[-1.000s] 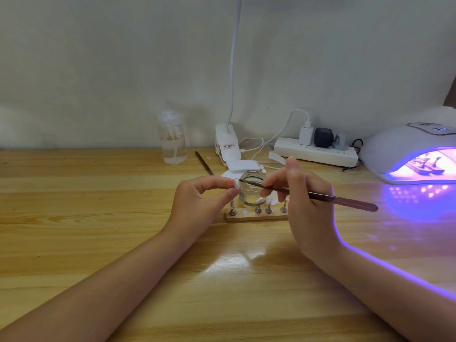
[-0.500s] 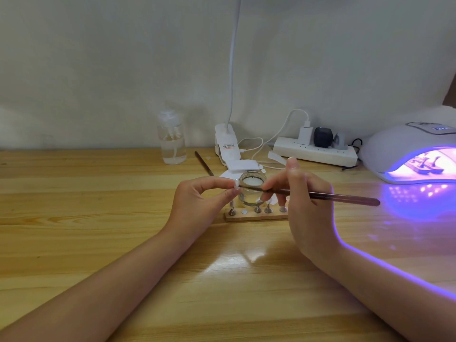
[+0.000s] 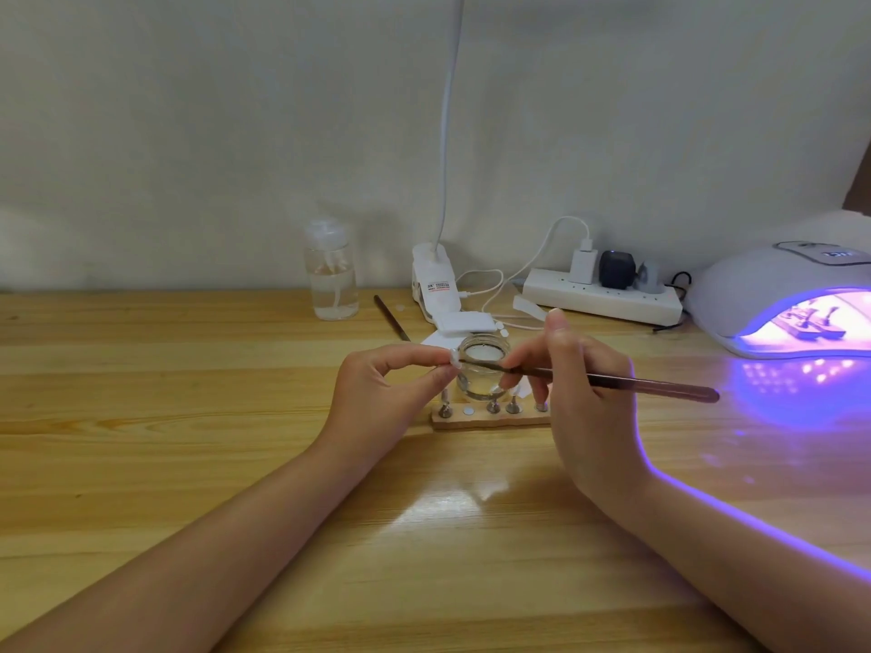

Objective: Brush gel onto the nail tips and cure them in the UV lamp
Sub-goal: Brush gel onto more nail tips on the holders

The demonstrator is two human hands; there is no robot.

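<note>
Brushing gel on tip | left hand pinches tip above jar | right hand grips brush | one batch inside lit lamp | stand pegs left, looks midway

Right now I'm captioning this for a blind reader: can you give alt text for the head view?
The left hand pinches a nail tip while the right hand holds a brush with its bristles at the tip, above a glass jar and a wooden stand. A UV lamp glows purple on the right of the wooden table.
</note>
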